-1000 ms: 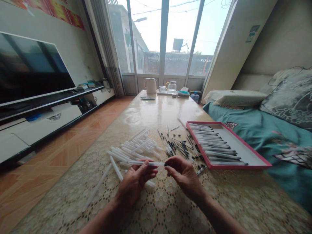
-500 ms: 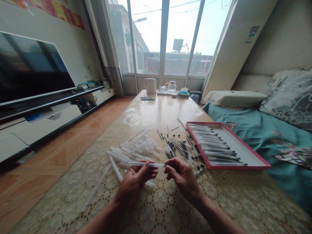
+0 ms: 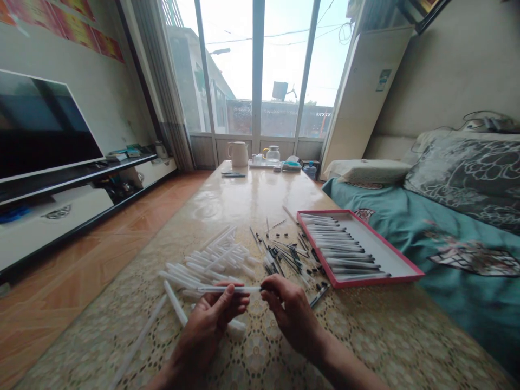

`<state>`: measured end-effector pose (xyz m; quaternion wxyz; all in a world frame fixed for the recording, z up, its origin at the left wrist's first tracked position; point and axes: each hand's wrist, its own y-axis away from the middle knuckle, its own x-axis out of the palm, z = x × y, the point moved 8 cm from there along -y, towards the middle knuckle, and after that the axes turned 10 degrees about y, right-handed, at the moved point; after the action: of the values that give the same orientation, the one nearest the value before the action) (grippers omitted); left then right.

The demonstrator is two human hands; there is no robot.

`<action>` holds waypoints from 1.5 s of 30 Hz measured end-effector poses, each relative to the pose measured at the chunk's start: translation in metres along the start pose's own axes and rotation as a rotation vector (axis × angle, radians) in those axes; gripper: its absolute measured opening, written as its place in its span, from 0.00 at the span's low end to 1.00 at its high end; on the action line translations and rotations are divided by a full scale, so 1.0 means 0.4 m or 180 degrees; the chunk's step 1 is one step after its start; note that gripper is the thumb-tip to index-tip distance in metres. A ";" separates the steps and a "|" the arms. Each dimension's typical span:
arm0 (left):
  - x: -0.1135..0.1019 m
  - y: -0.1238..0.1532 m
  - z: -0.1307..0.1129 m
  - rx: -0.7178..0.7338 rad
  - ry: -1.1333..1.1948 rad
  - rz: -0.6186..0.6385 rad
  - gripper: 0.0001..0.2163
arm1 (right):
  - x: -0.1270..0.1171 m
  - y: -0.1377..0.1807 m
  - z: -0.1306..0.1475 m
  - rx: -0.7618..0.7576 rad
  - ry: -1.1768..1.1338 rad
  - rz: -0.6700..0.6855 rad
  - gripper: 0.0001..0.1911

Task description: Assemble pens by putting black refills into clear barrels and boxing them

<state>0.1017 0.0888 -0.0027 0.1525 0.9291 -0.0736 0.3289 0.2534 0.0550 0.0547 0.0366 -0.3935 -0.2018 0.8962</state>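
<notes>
The left hand is gripping a pen crosswise above the near table, thumb and fingers closing on its barrel. The right hand is pinching the pen's dark right end. A box is lying farther right.

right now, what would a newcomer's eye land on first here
Probably the pink-rimmed box on the right side of the table, pens lined up along its left. Next, the heap of white tubes left of centre, beside scattered dark pieces. In front, the left hand holds a slim tube, the right hand pinching its dark end.
</notes>
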 end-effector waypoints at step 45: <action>0.022 -0.003 0.007 -0.0004 0.0091 0.0187 0.12 | 0.039 0.017 -0.033 0.0287 -0.0291 0.0593 0.17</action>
<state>0.1105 0.0886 0.0004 0.1444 0.9216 -0.0989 0.3464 0.2527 0.0567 0.0331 -0.0384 -0.3672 -0.1253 0.9209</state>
